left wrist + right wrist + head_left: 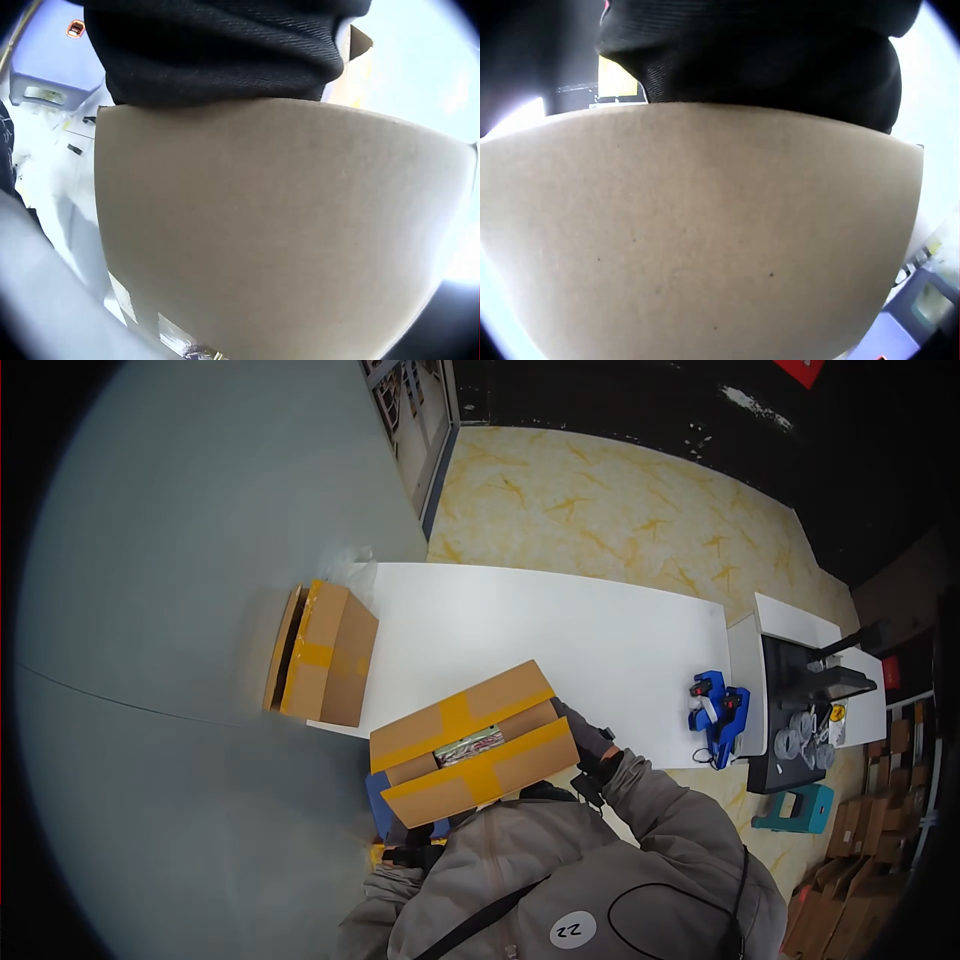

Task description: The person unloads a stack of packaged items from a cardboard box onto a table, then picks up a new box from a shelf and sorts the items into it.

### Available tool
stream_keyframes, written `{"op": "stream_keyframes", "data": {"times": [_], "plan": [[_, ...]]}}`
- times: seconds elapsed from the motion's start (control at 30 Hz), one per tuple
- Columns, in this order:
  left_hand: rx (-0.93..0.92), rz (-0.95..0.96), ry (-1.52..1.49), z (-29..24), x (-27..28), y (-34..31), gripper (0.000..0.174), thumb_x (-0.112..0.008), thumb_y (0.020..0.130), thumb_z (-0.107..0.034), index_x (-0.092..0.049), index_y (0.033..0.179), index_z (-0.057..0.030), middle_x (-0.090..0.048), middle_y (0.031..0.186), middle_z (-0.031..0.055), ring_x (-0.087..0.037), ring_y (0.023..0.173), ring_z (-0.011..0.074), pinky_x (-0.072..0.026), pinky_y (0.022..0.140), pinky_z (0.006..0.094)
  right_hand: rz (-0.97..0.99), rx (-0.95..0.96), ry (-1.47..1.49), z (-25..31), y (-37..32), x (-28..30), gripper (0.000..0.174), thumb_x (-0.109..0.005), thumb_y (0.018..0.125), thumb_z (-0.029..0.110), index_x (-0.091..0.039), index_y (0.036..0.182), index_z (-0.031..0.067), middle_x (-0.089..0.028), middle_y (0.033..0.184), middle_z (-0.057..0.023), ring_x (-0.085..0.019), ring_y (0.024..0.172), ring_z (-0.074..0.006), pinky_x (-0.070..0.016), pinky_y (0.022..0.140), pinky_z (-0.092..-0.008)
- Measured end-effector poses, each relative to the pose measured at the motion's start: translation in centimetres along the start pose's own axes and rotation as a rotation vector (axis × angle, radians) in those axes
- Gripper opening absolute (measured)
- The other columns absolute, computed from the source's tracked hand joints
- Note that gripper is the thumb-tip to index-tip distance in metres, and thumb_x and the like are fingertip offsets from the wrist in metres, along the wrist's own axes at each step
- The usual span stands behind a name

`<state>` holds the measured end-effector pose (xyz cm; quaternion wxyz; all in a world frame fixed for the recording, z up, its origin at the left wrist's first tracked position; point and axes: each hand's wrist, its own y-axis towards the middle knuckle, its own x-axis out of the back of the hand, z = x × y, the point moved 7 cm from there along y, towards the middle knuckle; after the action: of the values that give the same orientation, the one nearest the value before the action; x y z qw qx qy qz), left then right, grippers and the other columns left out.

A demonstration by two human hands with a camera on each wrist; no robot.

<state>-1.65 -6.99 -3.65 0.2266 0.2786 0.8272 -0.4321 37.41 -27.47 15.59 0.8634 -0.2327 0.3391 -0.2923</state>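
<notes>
In the head view, a brown cardboard box (450, 730) with yellow tape is held close in front of the body. Its top gap shows small, colourful printed contents (470, 747). My gloved right hand (582, 736) grips the box's right end. At the lower left, my left wrist (412, 856) shows, while the box hides most of that hand. Each wrist view is filled by a plain cardboard face, with the black glove of the left hand (217, 52) and of the right hand (757, 60) along its edge; the fingertips are hidden behind the box.
A second taped cardboard box (330, 655) stands at the left end of the white table (560, 620), beside clear plastic wrapping (352, 572). Blue devices (718, 718) lie at the table's right end. A teal stool (800, 810) and a monitor (828, 686) are further right.
</notes>
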Motion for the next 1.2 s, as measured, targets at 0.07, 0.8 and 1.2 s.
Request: {"op": "stream_keyframes", "data": {"times": [0.07,0.8,1.2], "plan": [[0.160,0.012,-0.145,0.4,3.5,-1.0,0.040,-0.066,0.112,-0.034,-0.062,0.142,-0.0075,-0.071,0.130,0.0095,-0.072,0.112,0.0220,-0.0617,0.088,0.0403,-0.050,0.050,0.024,0.2,-1.7,-0.1,0.063,-0.048,0.118,0.048,-0.042,0.169,0.0116,-0.056,0.162,-0.0093,-0.055,0.146,-0.0224,-0.0471,0.118,-0.0360],[0.169,1.129,1.042,15.8,-34.2,-7.3,0.055,-0.069,0.110,-0.029,-0.051,0.156,-0.0055,-0.066,0.144,0.0104,-0.067,0.126,0.0216,-0.0597,0.100,0.0386,-0.665,0.827,0.556,-20.8,-42.9,12.9,0.055,-0.049,0.119,0.036,-0.044,0.166,0.0086,-0.059,0.157,-0.0052,-0.061,0.138,-0.0182,-0.0515,0.113,-0.0349],[0.382,1.162,1.270,36.6,-49.2,-20.7,0.052,-0.062,0.114,-0.031,-0.048,0.158,-0.0070,-0.064,0.147,0.0092,-0.067,0.126,0.0201,-0.0601,0.100,0.0368,-1.033,0.977,0.287,-31.8,-63.1,26.2,0.052,-0.053,0.117,0.029,-0.045,0.162,0.0061,-0.059,0.154,-0.0073,-0.059,0.136,-0.0197,-0.0512,0.112,-0.0354]]}}
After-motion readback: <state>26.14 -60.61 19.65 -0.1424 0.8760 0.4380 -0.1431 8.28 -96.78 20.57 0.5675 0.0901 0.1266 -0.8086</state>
